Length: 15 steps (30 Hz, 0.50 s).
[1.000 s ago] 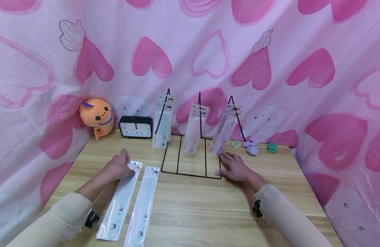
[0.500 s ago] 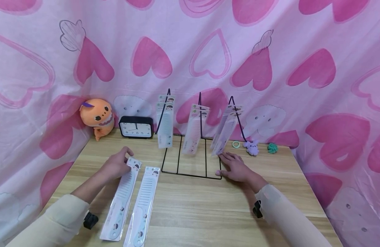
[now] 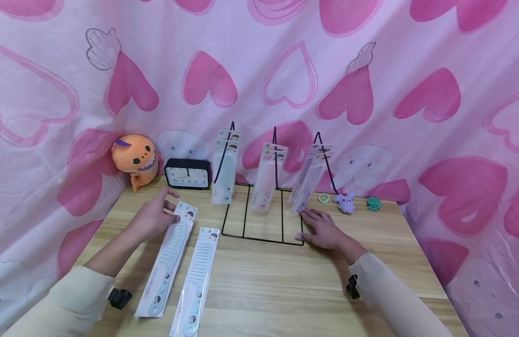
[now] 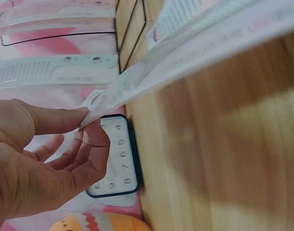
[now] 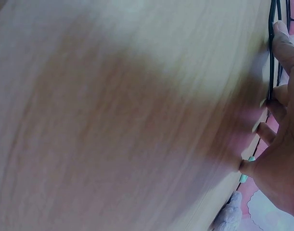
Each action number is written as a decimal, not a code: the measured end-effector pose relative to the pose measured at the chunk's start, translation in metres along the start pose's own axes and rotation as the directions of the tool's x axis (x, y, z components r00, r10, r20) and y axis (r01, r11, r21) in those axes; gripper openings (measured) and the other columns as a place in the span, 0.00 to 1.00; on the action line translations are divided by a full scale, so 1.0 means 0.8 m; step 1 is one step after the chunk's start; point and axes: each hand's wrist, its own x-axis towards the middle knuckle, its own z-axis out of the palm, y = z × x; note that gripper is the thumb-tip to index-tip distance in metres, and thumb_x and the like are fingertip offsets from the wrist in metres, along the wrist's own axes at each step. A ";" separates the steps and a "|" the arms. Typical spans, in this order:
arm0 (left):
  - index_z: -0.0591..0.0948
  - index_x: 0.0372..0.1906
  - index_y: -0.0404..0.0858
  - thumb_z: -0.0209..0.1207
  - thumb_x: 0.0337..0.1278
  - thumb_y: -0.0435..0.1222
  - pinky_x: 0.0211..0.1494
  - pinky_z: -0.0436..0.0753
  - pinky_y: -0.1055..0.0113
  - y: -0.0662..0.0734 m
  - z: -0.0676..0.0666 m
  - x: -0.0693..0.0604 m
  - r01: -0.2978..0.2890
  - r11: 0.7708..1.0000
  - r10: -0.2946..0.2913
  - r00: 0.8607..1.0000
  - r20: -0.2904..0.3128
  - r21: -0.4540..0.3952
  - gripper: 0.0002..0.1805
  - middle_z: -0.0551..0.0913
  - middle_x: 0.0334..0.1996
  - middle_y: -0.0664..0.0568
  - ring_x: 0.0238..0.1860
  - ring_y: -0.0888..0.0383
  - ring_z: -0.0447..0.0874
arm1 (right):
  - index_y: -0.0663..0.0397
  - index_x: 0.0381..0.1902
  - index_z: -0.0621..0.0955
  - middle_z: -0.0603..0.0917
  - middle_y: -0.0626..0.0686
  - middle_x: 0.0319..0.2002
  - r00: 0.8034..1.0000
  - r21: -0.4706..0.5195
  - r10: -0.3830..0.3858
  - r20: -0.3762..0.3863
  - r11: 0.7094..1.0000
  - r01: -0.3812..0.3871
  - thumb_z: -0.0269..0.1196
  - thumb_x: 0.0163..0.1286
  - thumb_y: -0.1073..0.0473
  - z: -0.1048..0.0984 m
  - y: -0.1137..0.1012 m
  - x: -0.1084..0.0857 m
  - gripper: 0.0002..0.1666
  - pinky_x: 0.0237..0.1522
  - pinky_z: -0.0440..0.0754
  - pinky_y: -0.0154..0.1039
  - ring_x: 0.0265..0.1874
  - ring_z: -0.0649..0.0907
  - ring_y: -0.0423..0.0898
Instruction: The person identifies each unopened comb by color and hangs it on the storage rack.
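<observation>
In the head view my left hand (image 3: 151, 218) pinches the top end of a packaged pale blue comb (image 3: 168, 257) between thumb and fingers. The left wrist view shows that end raised off the table, the package slanting from the fingertips. Beside it a second packaged comb (image 3: 196, 278) lies flat. My right hand (image 3: 324, 232) rests at the front right corner of a black wire display rack (image 3: 263, 240), fingers spread and touching the wire. Packaged combs hang from the rack's arms: blue ones (image 3: 225, 171) left, pink ones (image 3: 265, 180) in the middle, purple ones (image 3: 308, 180) right.
A black-framed clock (image 3: 187, 174) and an orange shark plush (image 3: 137, 159) stand at the back left. Behind the rack's right side lie a pale green ring (image 3: 323, 198), a purple plush figure (image 3: 345, 202) and a green knotted ball (image 3: 373, 203). A heart-patterned curtain (image 3: 208, 79) hangs behind the table.
My left hand has lifted the comb's top end and shifted it slightly away from me. The hanging blue combs have swung a little. My right hand stays on the rack corner.
</observation>
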 end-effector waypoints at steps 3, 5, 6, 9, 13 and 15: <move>0.63 0.77 0.38 0.67 0.71 0.27 0.46 0.89 0.61 0.007 -0.007 -0.005 -0.036 0.999 0.035 0.999 -0.023 -0.024 0.37 0.82 0.63 0.29 0.54 0.39 0.86 | 0.53 0.90 0.60 0.61 0.64 0.88 1.000 -0.004 -0.004 -0.004 1.000 0.004 0.68 0.77 0.31 0.000 0.001 0.000 0.57 0.87 0.52 0.76 0.86 0.59 0.72; 0.62 0.77 0.38 0.66 0.72 0.27 0.47 0.93 0.58 0.011 -0.011 -0.008 -0.079 0.995 0.077 0.996 -0.051 -0.053 0.36 0.82 0.64 0.29 0.56 0.37 0.87 | 0.52 0.90 0.60 0.61 0.64 0.88 1.000 -0.003 -0.004 -0.003 1.000 0.004 0.68 0.77 0.31 0.000 0.000 0.000 0.57 0.87 0.52 0.76 0.86 0.59 0.72; 0.62 0.77 0.38 0.66 0.73 0.27 0.48 0.94 0.57 0.013 -0.013 -0.010 -0.105 0.992 0.101 0.993 -0.067 -0.068 0.36 0.82 0.64 0.29 0.56 0.37 0.88 | 0.52 0.90 0.60 0.61 0.64 0.88 1.000 -0.004 -0.003 -0.003 1.000 0.003 0.68 0.77 0.31 0.000 0.000 0.001 0.57 0.87 0.52 0.76 0.86 0.59 0.72; 0.63 0.77 0.39 0.66 0.73 0.26 0.49 0.96 0.55 0.021 -0.016 -0.015 -0.166 0.981 0.154 0.982 -0.112 -0.104 0.36 0.83 0.62 0.31 0.54 0.38 0.89 | 0.52 0.90 0.60 0.61 0.65 0.88 1.000 -0.004 0.001 0.000 1.000 -0.001 0.68 0.77 0.30 0.000 0.001 0.000 0.58 0.87 0.52 0.75 0.86 0.59 0.72; 0.64 0.77 0.40 0.69 0.71 0.26 0.48 0.97 0.58 0.032 -0.016 -0.018 -0.212 0.969 0.192 0.969 -0.152 -0.124 0.37 0.84 0.59 0.34 0.53 0.41 0.89 | 0.52 0.90 0.60 0.61 0.65 0.88 1.000 -0.005 0.003 -0.001 1.000 -0.003 0.68 0.77 0.31 0.000 0.001 0.000 0.57 0.87 0.52 0.75 0.86 0.59 0.72; 0.66 0.76 0.41 0.70 0.70 0.27 0.48 0.97 0.58 0.036 -0.016 -0.021 -0.234 0.964 0.211 0.963 -0.170 -0.126 0.37 0.85 0.59 0.35 0.54 0.40 0.90 | 0.52 0.90 0.60 0.61 0.64 0.88 1.000 -0.006 0.002 -0.001 1.000 -0.002 0.68 0.77 0.31 0.001 0.001 0.000 0.57 0.87 0.52 0.75 0.86 0.59 0.71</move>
